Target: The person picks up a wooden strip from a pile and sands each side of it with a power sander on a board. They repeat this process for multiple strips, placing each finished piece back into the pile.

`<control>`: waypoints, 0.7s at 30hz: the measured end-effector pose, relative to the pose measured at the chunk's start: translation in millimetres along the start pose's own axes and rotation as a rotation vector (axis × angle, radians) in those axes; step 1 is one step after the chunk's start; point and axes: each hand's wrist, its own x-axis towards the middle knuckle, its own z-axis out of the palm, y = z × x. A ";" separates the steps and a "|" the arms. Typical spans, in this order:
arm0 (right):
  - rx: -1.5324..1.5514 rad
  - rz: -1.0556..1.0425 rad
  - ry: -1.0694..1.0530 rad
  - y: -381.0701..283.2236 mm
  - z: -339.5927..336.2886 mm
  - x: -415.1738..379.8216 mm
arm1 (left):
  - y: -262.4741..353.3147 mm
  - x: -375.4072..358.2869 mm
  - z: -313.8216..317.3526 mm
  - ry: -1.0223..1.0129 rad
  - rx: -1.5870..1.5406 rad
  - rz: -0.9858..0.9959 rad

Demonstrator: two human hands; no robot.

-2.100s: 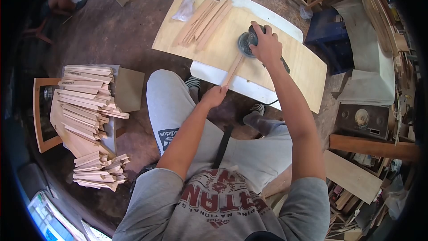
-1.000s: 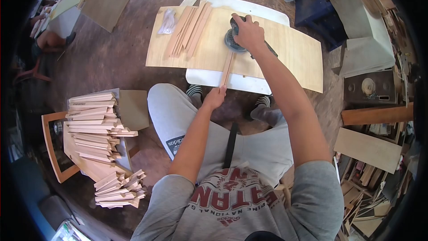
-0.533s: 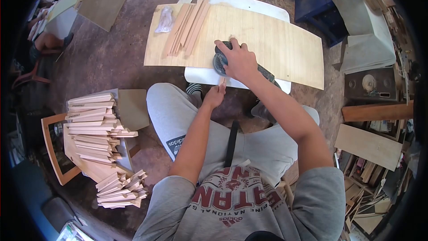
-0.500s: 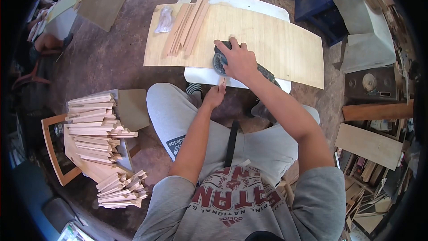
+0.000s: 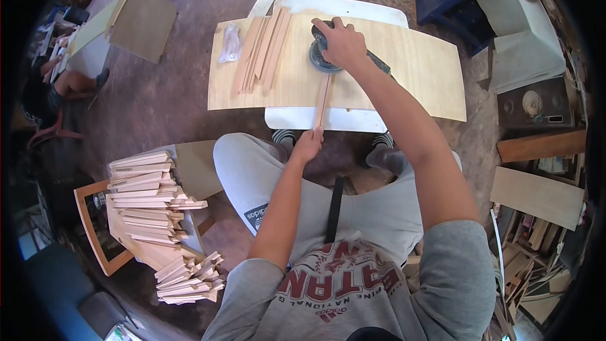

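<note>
On the pale plywood board (image 5: 416,69): dark round-headed power sander (image 5: 320,60), over the far part of a slim light-brown wooden strip (image 5: 322,101)
Right hand (image 5: 344,45): fingers clamped over sander's top
Left hand (image 5: 308,145): fingers closed on strip's near end
Sander travel: away from left hand; near stretch uncovered, so contact likely farther out

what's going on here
The right hand has its fingers around what looks like a power sander, its round head over the far part of a wooden strip. The left hand grips the strip's near end, past the edge of a wooden board. Other strips lie on the board, and stacked pieces sit to the person's left.
</note>
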 end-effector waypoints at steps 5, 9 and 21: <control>0.015 -0.014 -0.014 -3.6 0.6 -0.7 | -6.6 4.5 0.9 -0.007 -0.035 0.010; 0.060 -0.044 0.002 -8.2 1.6 -27.2 | -10.3 6.9 2.6 -0.003 -0.048 0.022; 0.048 0.046 -0.029 6.2 -9.4 -56.1 | -5.2 6.2 2.2 0.004 0.008 0.007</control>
